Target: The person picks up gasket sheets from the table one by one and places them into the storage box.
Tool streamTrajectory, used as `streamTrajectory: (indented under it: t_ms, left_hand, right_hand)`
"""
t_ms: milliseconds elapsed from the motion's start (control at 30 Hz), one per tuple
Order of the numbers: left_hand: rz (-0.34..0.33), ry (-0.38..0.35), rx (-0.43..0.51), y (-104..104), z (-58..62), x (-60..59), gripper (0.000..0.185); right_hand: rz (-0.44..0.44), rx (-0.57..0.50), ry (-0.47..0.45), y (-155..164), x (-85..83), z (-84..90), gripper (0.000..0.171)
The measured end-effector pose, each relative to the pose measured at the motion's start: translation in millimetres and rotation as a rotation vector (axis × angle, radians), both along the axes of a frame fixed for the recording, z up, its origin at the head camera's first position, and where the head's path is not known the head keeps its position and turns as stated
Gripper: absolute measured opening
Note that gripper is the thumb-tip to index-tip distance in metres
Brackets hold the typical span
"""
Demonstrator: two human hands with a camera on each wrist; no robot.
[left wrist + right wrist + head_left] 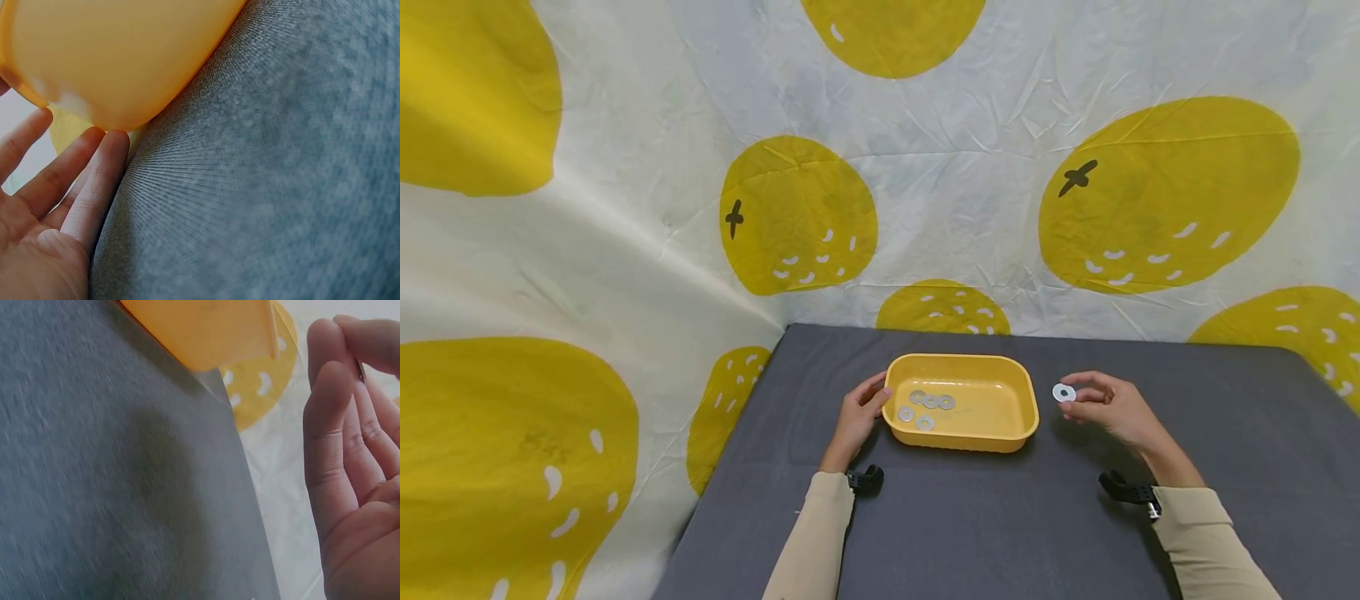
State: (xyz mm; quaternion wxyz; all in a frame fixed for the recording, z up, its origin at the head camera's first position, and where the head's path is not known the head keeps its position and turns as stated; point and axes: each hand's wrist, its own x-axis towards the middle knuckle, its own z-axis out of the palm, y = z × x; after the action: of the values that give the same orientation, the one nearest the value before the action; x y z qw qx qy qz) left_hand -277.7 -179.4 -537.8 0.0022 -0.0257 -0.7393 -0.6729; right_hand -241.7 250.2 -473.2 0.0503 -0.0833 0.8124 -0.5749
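A yellow plastic tray (992, 433) sits on the grey table, with several flat metal washers (927, 407) in its left half. My left hand (861, 412) rests against the tray's left wall (119, 69), fingers (94, 181) straight and touching it. To the right of the tray, my right hand (1101, 402) is raised a little above the table and pinches one metal washer (1063, 392) between thumb and fingertips. In the right wrist view the fingers (337, 425) appear beside the tray's corner (212, 331), and only the washer's thin edge shows there.
The grey cloth-covered table (1000, 533) spreads around the tray, its left edge (730, 450) close to my left hand. A white backdrop with large yellow fruit prints (797, 217) hangs behind and to the left.
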Motion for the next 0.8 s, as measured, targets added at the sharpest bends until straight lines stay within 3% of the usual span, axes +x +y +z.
streamTrajectory:
  t_ms: [333,600,800]
  left_hand:
    - [0.0,-0.007,-0.004,-0.4,1.7,2.5,0.042]
    - [-0.004,0.003,-0.001,-1.0,0.7,3.6,0.044]
    - [-0.01,0.004,0.0,0.0,1.5,4.0,0.041]
  right_hand:
    - [-0.025,0.056,0.014,-26.9,3.8,5.8,0.053]
    - [0.005,-0.013,0.037,-46.0,3.1,5.7,0.049]
    - [0.017,0.014,0.062,-56.5,2.7,9.3,0.047]
